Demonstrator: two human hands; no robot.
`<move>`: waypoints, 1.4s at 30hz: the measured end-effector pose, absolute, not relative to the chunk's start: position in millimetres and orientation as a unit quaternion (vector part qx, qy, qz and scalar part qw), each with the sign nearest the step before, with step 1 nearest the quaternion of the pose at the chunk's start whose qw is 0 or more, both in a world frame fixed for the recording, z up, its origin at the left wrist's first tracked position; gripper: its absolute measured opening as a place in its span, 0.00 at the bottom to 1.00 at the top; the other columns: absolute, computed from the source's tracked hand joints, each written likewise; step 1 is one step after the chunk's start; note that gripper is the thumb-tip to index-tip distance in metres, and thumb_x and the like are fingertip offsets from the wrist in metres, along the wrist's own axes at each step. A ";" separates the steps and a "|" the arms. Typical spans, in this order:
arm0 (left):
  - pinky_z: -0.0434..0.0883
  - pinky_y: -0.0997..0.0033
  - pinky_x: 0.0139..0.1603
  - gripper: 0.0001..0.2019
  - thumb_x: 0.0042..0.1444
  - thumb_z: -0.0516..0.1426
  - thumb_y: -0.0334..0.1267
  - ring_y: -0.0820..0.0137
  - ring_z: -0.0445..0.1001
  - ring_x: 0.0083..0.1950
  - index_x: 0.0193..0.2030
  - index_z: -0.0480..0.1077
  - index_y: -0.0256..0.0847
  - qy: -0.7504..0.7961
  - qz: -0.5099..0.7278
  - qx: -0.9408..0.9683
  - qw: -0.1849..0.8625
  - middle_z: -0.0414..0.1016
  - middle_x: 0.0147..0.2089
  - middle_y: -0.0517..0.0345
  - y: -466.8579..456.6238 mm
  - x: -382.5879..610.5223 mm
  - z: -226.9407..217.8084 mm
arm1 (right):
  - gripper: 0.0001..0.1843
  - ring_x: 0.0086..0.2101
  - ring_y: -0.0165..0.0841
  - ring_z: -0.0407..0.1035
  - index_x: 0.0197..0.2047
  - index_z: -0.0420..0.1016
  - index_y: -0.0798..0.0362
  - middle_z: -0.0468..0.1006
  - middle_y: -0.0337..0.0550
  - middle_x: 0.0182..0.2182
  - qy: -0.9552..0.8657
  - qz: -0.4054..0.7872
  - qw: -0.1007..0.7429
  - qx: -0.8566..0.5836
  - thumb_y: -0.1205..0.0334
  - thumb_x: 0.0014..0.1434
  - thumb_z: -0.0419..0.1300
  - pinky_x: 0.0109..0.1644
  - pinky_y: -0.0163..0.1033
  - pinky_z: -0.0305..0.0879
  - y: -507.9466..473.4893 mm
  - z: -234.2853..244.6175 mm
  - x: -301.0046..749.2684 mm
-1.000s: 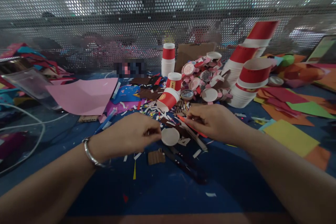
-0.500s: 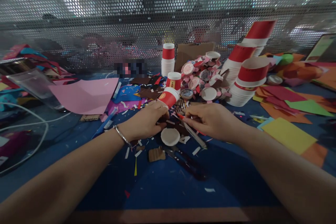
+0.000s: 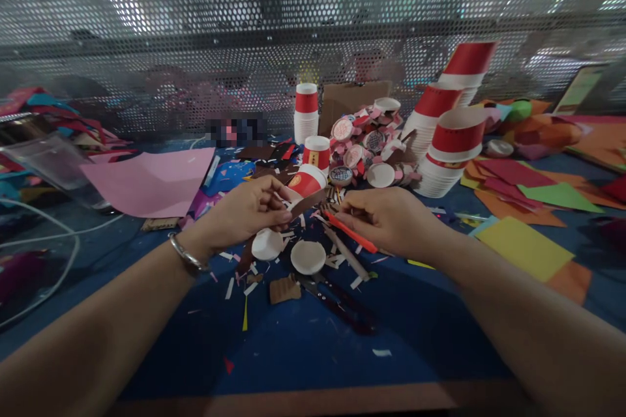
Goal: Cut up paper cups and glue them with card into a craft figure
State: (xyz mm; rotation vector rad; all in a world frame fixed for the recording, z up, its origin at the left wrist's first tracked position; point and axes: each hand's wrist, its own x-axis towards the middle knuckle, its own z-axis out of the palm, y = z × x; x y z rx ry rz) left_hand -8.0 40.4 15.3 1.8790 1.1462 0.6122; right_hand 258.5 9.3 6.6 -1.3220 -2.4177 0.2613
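My left hand [image 3: 261,212] pinches a brown paper strip [image 3: 308,204] between thumb and fingers, its free end pointing right. My right hand [image 3: 381,218] is closed, with the fingertips pressed together. Against its thumb side runs a long, thin red-orange piece [image 3: 353,232]; I cannot tell whether the fingers grip it or only touch it. Two round, shallow paper-cup bottoms lie below the hands: one [image 3: 267,245] under my left hand, the other [image 3: 308,257] between the hands. Behind my left fingers a red-and-white paper cup [image 3: 307,181] lies tilted.
Dark-handled scissors [image 3: 349,309] lie in front, beside a corrugated cardboard scrap [image 3: 285,289]. Stacked paper cups [image 3: 445,166] stand right of a pile of cut cup pieces [image 3: 355,156]. Pink paper [image 3: 151,182] lies left, yellow paper [image 3: 531,247] right. Small scraps litter the blue table.
My left hand has lifted and drawn left, bringing up the brown strip. A second cup bottom now shows beneath it. My right hand has hardly moved. The view has shifted slightly.
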 end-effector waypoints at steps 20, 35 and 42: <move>0.74 0.67 0.40 0.07 0.58 0.63 0.37 0.68 0.79 0.37 0.40 0.69 0.41 0.446 0.346 0.713 0.417 0.79 0.35 0.59 24.5 19.9 0.3 | 0.16 0.21 0.25 0.55 0.28 0.63 0.51 0.59 0.30 0.20 -0.752 0.323 0.365 -0.444 0.56 0.66 0.60 0.27 0.35 0.50 9.5 -3.7 241.2; 0.69 0.69 0.33 0.07 0.58 0.62 0.41 0.68 0.74 0.33 0.34 0.73 0.40 0.424 0.245 0.784 0.382 0.76 0.31 0.60 12.1 18.9 11.2 | 0.14 0.26 0.28 0.62 0.31 0.71 0.53 0.68 0.35 0.24 -0.760 0.356 0.334 -0.429 0.55 0.66 0.60 0.30 0.35 0.55 8.7 -1.4 241.2; 0.78 0.67 0.33 0.07 0.56 0.62 0.35 0.64 0.83 0.32 0.34 0.67 0.41 0.455 0.417 0.608 0.499 0.81 0.30 0.57 20.5 15.1 13.1 | 0.14 0.22 0.27 0.59 0.35 0.75 0.54 0.69 0.35 0.22 -0.759 0.275 0.351 -0.475 0.52 0.66 0.61 0.26 0.36 0.52 14.9 0.9 257.5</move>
